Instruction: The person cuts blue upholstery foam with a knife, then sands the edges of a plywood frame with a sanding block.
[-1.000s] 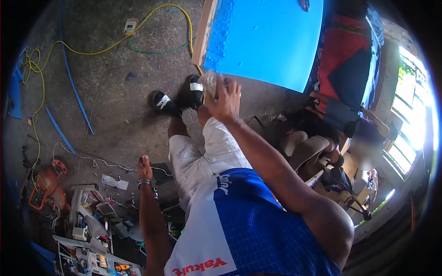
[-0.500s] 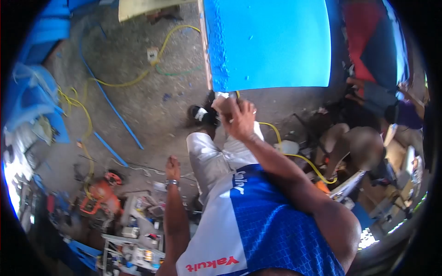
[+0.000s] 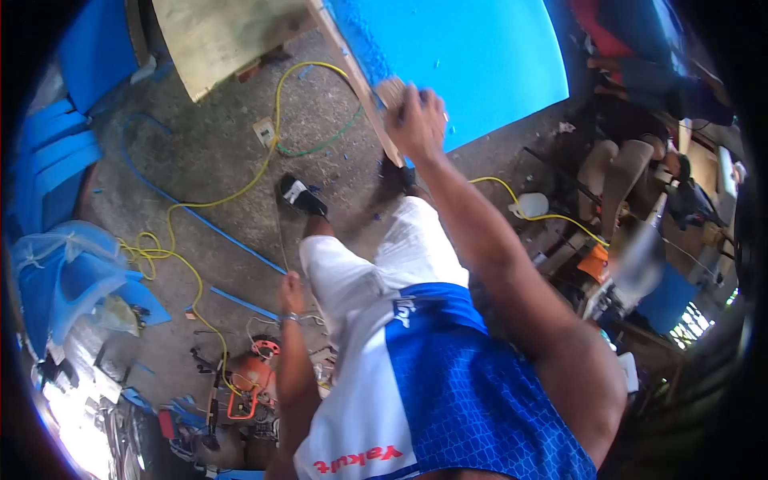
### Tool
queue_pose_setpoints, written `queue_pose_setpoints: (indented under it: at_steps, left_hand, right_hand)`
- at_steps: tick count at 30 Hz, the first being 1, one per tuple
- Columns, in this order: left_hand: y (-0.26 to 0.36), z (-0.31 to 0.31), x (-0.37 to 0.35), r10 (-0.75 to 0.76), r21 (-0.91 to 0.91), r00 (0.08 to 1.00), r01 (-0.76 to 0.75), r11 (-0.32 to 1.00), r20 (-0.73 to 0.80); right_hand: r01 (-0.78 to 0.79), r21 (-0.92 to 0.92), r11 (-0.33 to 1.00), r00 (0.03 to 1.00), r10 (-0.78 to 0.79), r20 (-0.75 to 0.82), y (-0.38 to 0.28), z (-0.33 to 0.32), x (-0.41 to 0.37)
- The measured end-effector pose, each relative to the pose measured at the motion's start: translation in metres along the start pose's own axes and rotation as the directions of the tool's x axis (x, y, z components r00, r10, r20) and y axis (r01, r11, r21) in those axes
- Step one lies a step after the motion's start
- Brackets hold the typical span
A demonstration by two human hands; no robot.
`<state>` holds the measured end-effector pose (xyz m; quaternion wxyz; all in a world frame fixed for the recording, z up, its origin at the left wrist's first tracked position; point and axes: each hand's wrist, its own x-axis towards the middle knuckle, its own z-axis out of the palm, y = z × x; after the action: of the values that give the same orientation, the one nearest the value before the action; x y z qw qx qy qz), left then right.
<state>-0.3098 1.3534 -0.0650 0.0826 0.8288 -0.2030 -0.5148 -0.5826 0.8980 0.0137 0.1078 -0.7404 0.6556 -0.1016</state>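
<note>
The right hand [image 3: 420, 128] grips the block [image 3: 390, 91] at the edge of the blue sheet [image 3: 488, 60]; the block looks light, stiff and best held by its sides, while the left hand's [image 3: 292, 298] grip is unclear.

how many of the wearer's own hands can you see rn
2: the right hand, holding a block at the blue board, and the left hand, beside the white shorts.

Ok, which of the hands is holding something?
The right hand, gripping a block by the edge of the blue sheet; the left hand hangs away from it, nothing visibly held.
</note>
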Motion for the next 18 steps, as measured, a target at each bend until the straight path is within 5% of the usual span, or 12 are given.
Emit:
queue_pose_setpoints:
  at_steps: [4, 10, 13, 18]
  left_hand:
    - [0.011, -0.1, 0.041, -0.067, -0.084, 0.998, 0.067, 0.994, 0.004]
    - [0.073, -0.227, 0.133, 0.135, 0.119, 0.991, -0.132, 0.984, -0.016]
    - [0.153, -0.258, 0.141, 0.178, 0.17, 0.984, -0.174, 0.97, -0.009]
    - [0.208, -0.261, 0.152, 0.231, 0.226, 0.97, -0.243, 0.943, 0.078]
  right_hand:
    - [-0.189, -0.183, 0.965, 0.981, 0.195, 0.016, 0.012, -0.026, -0.132]
    - [-0.197, -0.066, 0.978, 0.972, 0.186, -0.147, -0.03, -0.017, -0.057]
    - [-0.326, -0.048, 0.944, 0.94, 0.318, -0.121, -0.024, 0.004, -0.032]
    - [-0.5, -0.009, 0.866, 0.866, 0.5, -0.031, -0.001, -0.011, -0.142]
